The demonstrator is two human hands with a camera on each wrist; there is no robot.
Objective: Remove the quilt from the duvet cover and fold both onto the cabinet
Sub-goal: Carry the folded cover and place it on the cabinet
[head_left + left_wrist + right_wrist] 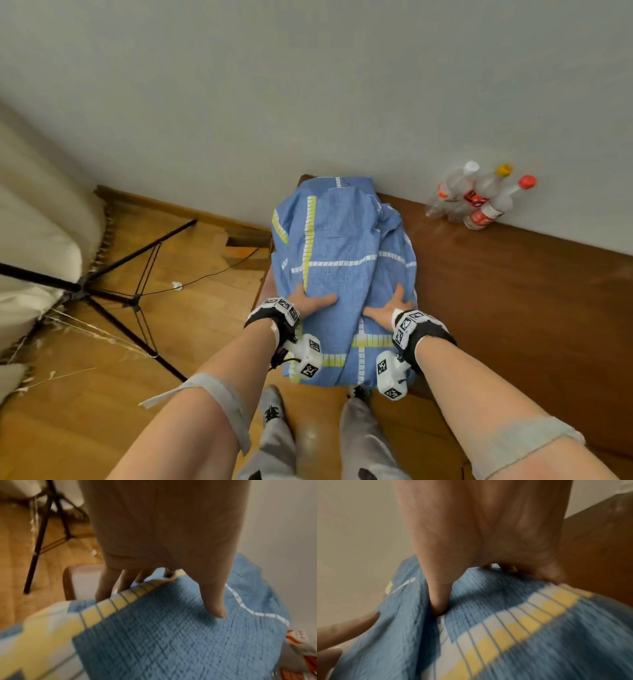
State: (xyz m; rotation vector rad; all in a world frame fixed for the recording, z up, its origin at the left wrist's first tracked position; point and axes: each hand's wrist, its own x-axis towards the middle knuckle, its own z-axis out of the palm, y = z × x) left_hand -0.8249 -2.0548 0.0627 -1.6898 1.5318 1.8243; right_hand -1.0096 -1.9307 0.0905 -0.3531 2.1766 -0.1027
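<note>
Folding is the step in hand: the blue duvet cover [342, 260], checked with yellow and white stripes, lies bundled on the left end of the dark wooden cabinet [496, 274], its near edge hanging over the front. The left hand [313, 301] has its thumb laid on top of the cloth; in the left wrist view the fingers [109, 582] reach down past a yellow-striped fold edge, so this grip looks like a pinch on that fold with the fingers beneath. The right hand [390, 306] does likewise on the other side, thumb dug into a crease and fingers curled over the cloth's far edge in the right wrist view, a closed grip on the fabric.

Whether the quilt is inside this bundle or already out cannot be told; no separate quilt shows.

Judging from the loose, rumpled upper half, the fold is only partly made. The next move probably calls for both hands to carry the held layer together toward the wall, keeping the edges level so the bundle does not slide off the cabinet front or knock the three plastic bottles [479, 198] standing against the wall to the right.
</note>
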